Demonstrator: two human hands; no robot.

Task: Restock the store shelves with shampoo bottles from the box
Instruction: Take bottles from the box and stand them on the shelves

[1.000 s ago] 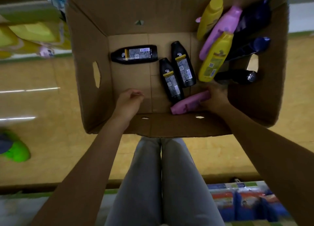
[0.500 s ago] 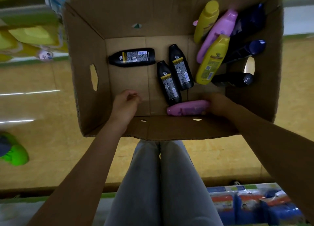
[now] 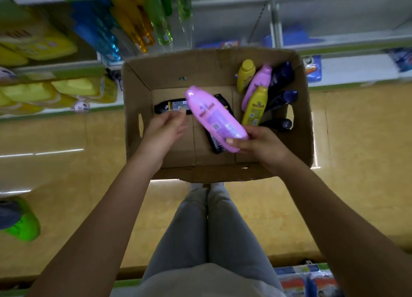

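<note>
Head view looks down at a cardboard box point(image 3: 298, 109) on the floor, with store shelves point(image 3: 334, 42) behind it. The right hand point(image 3: 260, 145) holds a pink bottle point(image 3: 215, 118) by its wide bottom end. The thumb and fingers curl round that end and pinch it. The bottle is up in the air over the box, not lying in it.

The bottle is long. From the grip it points away from the person and a bit to the left, with its cap end far from the right hand. That cap end is close to the left hand point(image 3: 166, 127). The left hand holds nothing. Its fingers are loose and a little spread, and they hang just beside the middle of the bottle without touching it.

So the left hand is the nearer one to the free end. I think it could take the bottle there, or the right hand could just lift the bottle up to a shelf by itself.

More bottles lie in the box: a black bottle point(image 3: 169, 106) on the bottom, and yellow bottles point(image 3: 255, 109), another pink one and dark blue bottles point(image 3: 282, 96) piled in the right corner.
</note>
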